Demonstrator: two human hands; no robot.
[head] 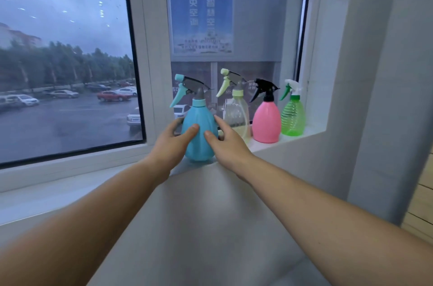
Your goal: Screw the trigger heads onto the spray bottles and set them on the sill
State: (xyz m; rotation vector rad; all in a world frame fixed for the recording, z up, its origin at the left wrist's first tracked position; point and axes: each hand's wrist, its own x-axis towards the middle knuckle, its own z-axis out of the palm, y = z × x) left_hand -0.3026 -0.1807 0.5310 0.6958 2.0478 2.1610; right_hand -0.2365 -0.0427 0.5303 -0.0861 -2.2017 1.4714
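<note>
A blue spray bottle (199,142) with a blue and grey trigger head (187,88) stands upright on the white sill (293,136). My left hand (172,145) rests against its left side, thumb on the front. On the bottle's right side lies my right hand (226,142), with its fingers spread over the body. To the right stand a clear yellowish bottle (236,116), a pink bottle (266,121) with a black trigger head, and a green bottle (293,118) with a white and green head. All have heads on.
The window frame (150,74) rises just left of the blue bottle. A white wall (365,98) closes the sill at the right. A grey surface (210,227) slopes toward me below the sill. A blue poster (201,4) hangs on the glass behind.
</note>
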